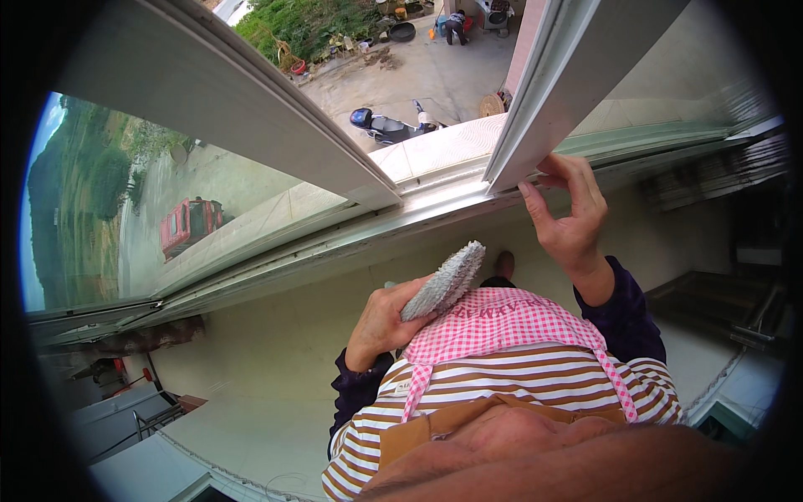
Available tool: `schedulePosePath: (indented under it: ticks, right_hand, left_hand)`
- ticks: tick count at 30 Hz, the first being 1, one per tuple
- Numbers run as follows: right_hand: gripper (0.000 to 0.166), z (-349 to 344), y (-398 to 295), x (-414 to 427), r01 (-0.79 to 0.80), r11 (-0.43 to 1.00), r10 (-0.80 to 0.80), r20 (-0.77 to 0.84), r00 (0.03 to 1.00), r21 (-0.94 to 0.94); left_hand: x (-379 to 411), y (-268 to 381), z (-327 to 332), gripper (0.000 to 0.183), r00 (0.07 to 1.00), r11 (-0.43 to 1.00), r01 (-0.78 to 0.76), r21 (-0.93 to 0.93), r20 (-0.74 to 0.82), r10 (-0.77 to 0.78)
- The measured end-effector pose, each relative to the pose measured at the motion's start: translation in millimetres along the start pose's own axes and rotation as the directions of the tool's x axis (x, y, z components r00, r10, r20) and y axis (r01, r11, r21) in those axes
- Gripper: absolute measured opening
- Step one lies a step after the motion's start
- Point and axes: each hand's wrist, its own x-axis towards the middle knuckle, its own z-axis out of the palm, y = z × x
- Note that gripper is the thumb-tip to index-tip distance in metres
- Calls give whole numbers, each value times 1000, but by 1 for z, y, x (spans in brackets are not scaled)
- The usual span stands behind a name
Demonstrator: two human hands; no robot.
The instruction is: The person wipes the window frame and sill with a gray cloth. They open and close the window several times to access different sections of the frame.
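Note:
My left hand [380, 319] grips a grey, fluffy cleaning pad [444, 281] in front of my chest; part of the pad lies behind the fingers. To the right, my right hand [574, 216] is raised with thumb and fingers apart. Its fingertips are at the lower corner of the right window sash frame [533, 141], appearing to touch it, with nothing held in them. Between that sash and the left sash frame [301, 122], the window opening shows the outdoors. A shiny metal sill track [433, 199] runs below both frames.
Below the window is a pale floor [276, 376]. Outside, a tiled ledge [439, 150] borders the opening, with a parked scooter [395, 125] below and a person [456, 26] bending in the yard. A red vehicle [188, 226] shows through the left glass.

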Motion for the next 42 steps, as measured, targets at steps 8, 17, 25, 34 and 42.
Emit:
schedulePosePath:
  ticks: [8, 17, 25, 34, 42]
  right_hand:
    - [44, 45, -29, -6, 78, 991, -86, 67, 994, 104]
    - [48, 94, -61, -18, 103, 976, -135, 161, 978, 193]
    - [50, 122, -90, -14, 139, 940, -226, 261, 939, 313]
    - [61, 178, -123, -20, 64, 820, -407, 502, 763, 569]
    - [52, 135, -100, -24, 121, 620, -550, 319, 772, 776]
  left_hand:
    - [-22, -13, -10, 57, 999, 1000, 6, 5, -44, -6]
    - [-46, -28, -21, 52, 991, 1000, -26, -6, -129, 25]
    - [-57, -38, -19, 47, 989, 995, 98, 5, -113, -97]
    - [-65, -66, -8, 44, 982, 986, 166, -31, -81, -168]
    - [-27, -73, 10, 57, 999, 999, -5, 41, 48, 3]
